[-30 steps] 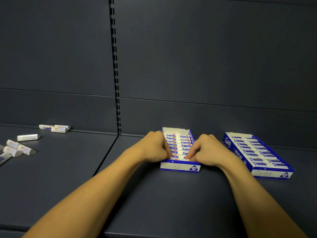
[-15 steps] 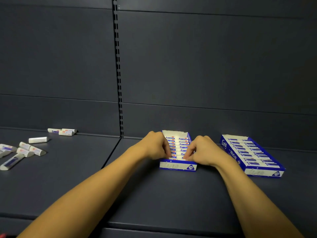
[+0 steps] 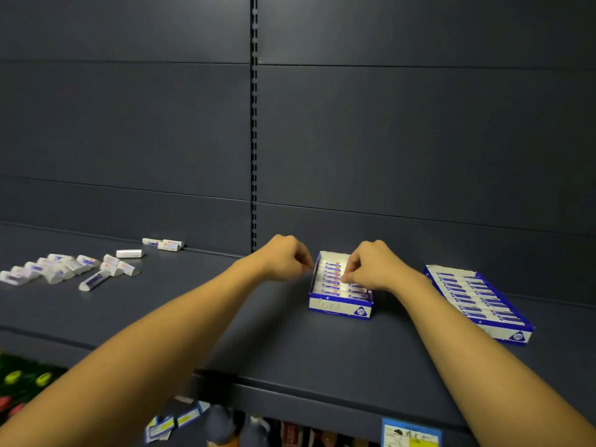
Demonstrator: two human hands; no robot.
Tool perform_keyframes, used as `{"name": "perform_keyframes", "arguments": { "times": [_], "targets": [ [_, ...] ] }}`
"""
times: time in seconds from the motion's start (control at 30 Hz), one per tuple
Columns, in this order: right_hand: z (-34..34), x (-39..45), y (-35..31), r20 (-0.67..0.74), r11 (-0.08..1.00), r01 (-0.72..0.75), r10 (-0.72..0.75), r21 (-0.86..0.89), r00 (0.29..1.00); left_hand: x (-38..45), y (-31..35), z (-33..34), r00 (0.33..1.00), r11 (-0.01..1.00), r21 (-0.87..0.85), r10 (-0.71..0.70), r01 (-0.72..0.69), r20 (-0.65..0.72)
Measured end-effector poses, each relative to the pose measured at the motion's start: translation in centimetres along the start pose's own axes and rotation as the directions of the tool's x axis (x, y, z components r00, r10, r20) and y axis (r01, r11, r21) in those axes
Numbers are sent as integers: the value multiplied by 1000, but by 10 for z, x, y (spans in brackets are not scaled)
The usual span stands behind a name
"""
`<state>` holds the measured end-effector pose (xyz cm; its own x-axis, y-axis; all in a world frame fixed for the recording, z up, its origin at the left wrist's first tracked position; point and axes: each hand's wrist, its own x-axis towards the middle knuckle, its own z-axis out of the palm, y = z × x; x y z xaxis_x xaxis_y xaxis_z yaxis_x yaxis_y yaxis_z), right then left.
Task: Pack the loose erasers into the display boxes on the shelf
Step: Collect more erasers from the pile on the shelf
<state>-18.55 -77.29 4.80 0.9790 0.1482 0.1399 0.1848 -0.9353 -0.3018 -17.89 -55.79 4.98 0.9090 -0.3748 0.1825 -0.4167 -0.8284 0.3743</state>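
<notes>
The open display box (image 3: 340, 296) sits on the dark shelf (image 3: 274, 343), a little right of the upright slotted rail, its blue-and-white front panel facing outward. Inside it, erasers (image 3: 329, 279) lie in tidy rows, white with blue sleeves, filling most of the tray. The right hand (image 3: 371, 267) is down over the right half of that box, fingers (image 3: 346, 278) curled and their tips pressed in among the packed erasers; whether they pinch one of them I cannot tell from here. The left hand (image 3: 285, 258) hangs just beside the box's left wall, fingers curled in toward the palm, and I cannot make out anything between them.

To the right, close by but apart, a second display box (image 3: 480, 301) lies angled on the shelf, fully lined with two columns of erasers. Well off to the left, a scatter of loose erasers (image 3: 67, 269) lies on the shelf, some heaped against each other, a few more back near the rear panel (image 3: 164, 245). Below the shelf edge, a yellow-and-blue price tag (image 3: 411, 435) and some blurred goods show.
</notes>
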Motion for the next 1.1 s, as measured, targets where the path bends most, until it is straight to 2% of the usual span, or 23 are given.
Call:
{"name": "perform_keyframes", "arguments": {
  "times": [0.07, 0.2, 0.4, 0.67, 0.8, 1.1],
  "targets": [
    [2, 1, -15, -21, 996, 44, -45, -82, 999, -8, -11, -10, 1000, 995, 100, -21, 21, -4],
    [8, 5, -54, 32, 954, 124, -120, -272, 992, -21, -47, -28, 991, 971, 202, -130, 131, -15],
    [26, 18, -117, 100, 963, 112, -90, -243, 991, -58, -99, -59, 975, 880, 421, -184, 218, -121],
    [56, 32, -207, 184, 966, 105, -61, -237, 981, -111, -188, -105, 929, 855, 365, -348, 368, -122],
    [66, 35, -257, 201, 970, 89, -43, -226, 979, -131, -229, -129, 930, 856, 362, -341, 368, -138],
    [95, 47, -356, 127, 972, 72, -45, -223, 991, -165, -305, -166, 951, 878, 365, -289, 309, -110]
  ]
}}
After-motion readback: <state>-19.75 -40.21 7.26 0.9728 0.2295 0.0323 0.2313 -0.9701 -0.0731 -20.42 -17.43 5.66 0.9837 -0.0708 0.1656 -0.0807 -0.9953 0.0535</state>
